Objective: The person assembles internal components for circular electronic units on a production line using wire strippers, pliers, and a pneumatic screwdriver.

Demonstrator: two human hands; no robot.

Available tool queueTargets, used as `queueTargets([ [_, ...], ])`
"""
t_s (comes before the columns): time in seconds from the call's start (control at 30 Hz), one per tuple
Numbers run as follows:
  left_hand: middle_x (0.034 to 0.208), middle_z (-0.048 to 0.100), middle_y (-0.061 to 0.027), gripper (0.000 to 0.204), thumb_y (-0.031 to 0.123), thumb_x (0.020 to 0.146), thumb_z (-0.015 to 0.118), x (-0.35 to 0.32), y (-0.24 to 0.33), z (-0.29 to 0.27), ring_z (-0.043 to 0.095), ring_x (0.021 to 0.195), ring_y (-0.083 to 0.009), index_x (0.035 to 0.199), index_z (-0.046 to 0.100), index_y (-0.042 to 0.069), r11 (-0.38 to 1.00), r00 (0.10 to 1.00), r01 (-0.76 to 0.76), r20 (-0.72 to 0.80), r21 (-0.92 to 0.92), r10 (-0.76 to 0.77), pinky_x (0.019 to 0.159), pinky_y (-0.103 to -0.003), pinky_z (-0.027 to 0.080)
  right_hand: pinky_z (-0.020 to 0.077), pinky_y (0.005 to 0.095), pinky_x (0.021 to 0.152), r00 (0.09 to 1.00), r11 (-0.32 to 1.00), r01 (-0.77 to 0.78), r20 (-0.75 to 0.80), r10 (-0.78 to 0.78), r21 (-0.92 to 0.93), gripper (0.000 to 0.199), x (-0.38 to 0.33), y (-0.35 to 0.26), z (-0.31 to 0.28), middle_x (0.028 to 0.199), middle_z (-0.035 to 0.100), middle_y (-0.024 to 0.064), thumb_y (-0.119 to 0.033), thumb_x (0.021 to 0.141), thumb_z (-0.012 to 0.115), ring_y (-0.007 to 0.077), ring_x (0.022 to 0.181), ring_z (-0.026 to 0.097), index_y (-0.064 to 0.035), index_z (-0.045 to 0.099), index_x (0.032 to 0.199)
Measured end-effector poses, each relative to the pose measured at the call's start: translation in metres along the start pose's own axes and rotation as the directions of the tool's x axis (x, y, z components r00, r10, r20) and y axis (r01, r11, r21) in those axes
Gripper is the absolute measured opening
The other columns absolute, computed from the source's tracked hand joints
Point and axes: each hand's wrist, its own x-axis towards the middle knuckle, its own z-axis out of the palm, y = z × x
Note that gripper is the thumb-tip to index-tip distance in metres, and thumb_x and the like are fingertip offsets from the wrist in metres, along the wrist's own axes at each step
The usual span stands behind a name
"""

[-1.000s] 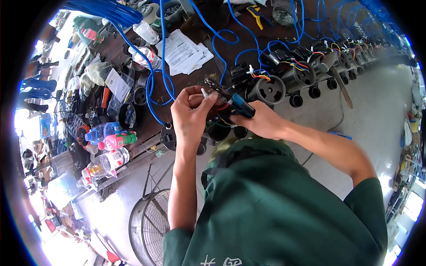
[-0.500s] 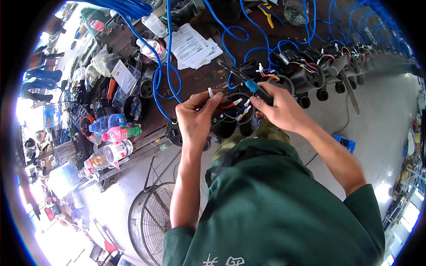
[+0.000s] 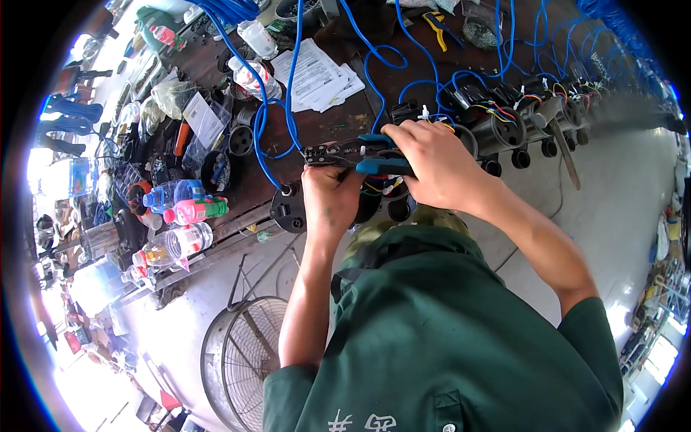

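My right hand (image 3: 439, 162) is wrapped around the blue-and-black handles of crimping pliers (image 3: 385, 167), which lie level and point left. Their dark jaws pass over the fingertips of my left hand (image 3: 330, 205). That hand is closed in a pinch on a small white wire connector, now mostly hidden behind the jaws. Just below the pliers sits a black round housing (image 3: 371, 205) with coloured wires showing, partly covered by my hands. Left of my left hand is a black round cap (image 3: 288, 213) with a blue cable (image 3: 260, 155) running into it.
More black cylindrical housings (image 3: 507, 129) with coloured wires line the bench edge at right, beside a hammer (image 3: 561, 140). Papers (image 3: 317, 75), bottles (image 3: 194, 210) and yellow-handled pliers (image 3: 435, 30) lie on the bench. A large fan (image 3: 245, 360) stands at lower left.
The pliers have swung from a slanted hold to level, moving left until their jaws reach my left fingertips. My right hand has shifted its grip onto both handles; my left hand moved slightly right.
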Motion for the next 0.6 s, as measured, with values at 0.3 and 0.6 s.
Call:
queueTargets([
  [0.3, 0.078, 0.076, -0.0048, 0.011, 0.0, 0.089, 0.071, -0.0044, -0.0057, 0.001, 0.065, 0.072, -0.0096, 0.095, 0.079, -0.004, 1.0, 0.999, -0.019, -0.029, 0.02, 0.019, 0.066, -0.029, 0.052, 0.0548, 0.0434, 0.089, 1.0, 0.999, 0.022, 0.008, -0.022, -0.037, 0.056, 0.0008, -0.0016, -0.0053, 0.103, 0.071, 0.0169, -0.01, 0.072, 0.081, 0.0335, 0.1, 0.071, 0.0041, 0.063, 0.123],
  [0.6, 0.079, 0.077, -0.0021, 0.012, 0.004, 0.093, 0.073, -0.006, -0.0041, 0.0011, 0.06, 0.073, -0.004, 0.096, 0.079, -0.005, 0.998, 0.998, -0.059, -0.021, 0.013, 0.059, 0.065, -0.027, 0.05, 0.0556, 0.0436, 0.086, 0.996, 0.997, -0.039, 0.075, 0.044, -0.066, 0.059, 0.0014, -0.0004, -0.0051, 0.103, 0.07, 0.0124, -0.004, 0.067, 0.081, 0.0336, 0.097, 0.07, -0.0007, 0.064, 0.123],
])
